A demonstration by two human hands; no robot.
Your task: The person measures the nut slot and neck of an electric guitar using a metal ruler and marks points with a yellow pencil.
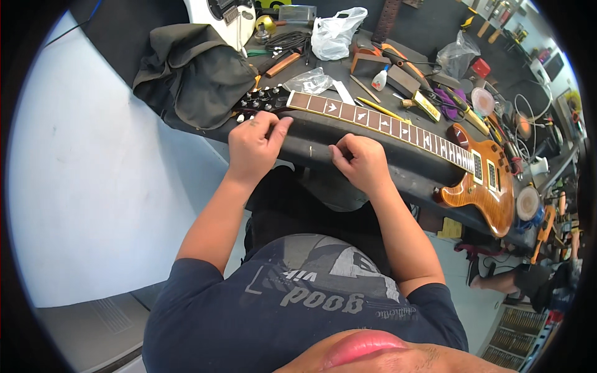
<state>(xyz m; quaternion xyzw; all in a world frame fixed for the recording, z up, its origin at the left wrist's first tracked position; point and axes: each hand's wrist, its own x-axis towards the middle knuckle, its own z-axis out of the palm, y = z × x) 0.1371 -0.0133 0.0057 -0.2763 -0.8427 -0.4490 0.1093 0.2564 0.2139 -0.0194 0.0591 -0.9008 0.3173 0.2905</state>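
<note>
An electric guitar lies across the bench in front of me, its amber body (491, 186) at the right and its dark fretboard (373, 119) with pale inlays reaching left. No strings can be made out over the frets. Just below the headstock (264, 98) with its metal tuners, my left hand (256, 142) is closed, thumb against the curled fingers. My right hand (362, 158) is closed too, in front of the neck and apart from it, thumb and fingertips pinched. Whatever either hand holds is too thin or hidden to make out.
A dark cloth (193, 74) is heaped left of the headstock. Behind the neck lie a white plastic bag (336, 34), a small glue bottle (380, 79), a yellow pencil (382, 110) and several tools. A white guitar body (217, 18) rests at the back. The bench's padded edge (410, 171) runs before me.
</note>
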